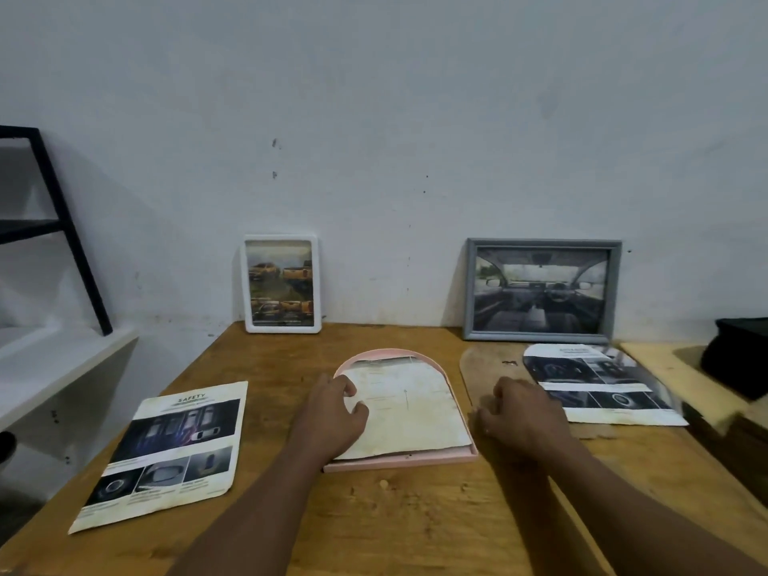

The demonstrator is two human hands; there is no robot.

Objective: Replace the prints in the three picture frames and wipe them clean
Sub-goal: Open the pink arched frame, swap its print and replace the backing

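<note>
My left hand (332,413) curls onto the left edge of the sheet (411,413), pinching it. The sheet lies blank side up in the pink arched frame (399,460), which is face-down mid-table (374,517); I read this as seating or lifting the print. My right hand (523,415) sits knuckles-up over the backing board (484,367), fingertips hidden, so I can't tell if it grips anything. Arch-cut print (598,384) to the right, SAFETY print (166,451) to the left. White frame (282,328) and grey frame (540,243) lean on the wall, probably queued.

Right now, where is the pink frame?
In the head view, the pink frame lies flat mid-table, under the left hand, between the SAFETY print and the right hand.
</note>
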